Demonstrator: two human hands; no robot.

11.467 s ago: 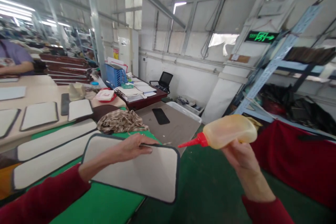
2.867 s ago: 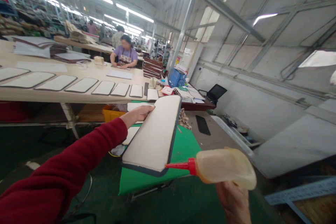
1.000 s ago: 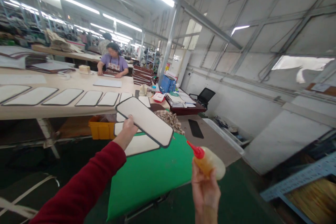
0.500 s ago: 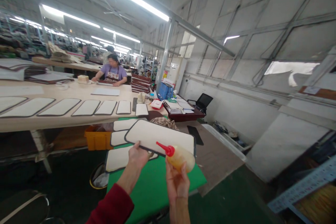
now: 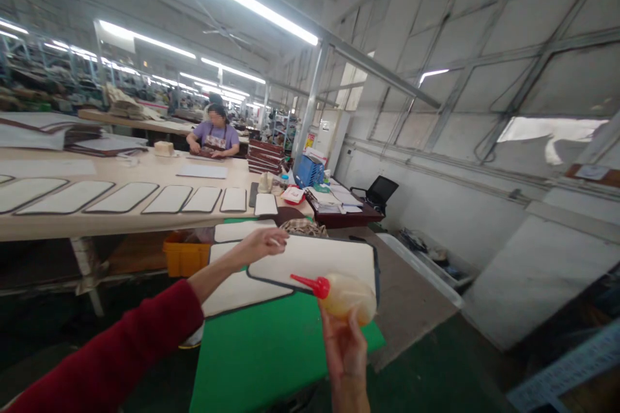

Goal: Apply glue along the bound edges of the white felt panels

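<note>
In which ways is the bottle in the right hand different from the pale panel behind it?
The bottle is rounded and translucent; the panel is flat and looks opaque. The bottle has a red nozzle; the panel has a dark border. The panel appears larger than the bottle. Both are longer than wide.

- No words or numbers could be made out from where I stood.
- The yellow-and-red notice (image 5: 310, 141) near the pale cabinet (image 5: 330, 132) was too small to read.
- The red mark on the white pack (image 5: 293, 193) across the bench (image 5: 150, 171) was blurred.
- The white paper (image 5: 591, 172) at far right was illegible too.
</note>
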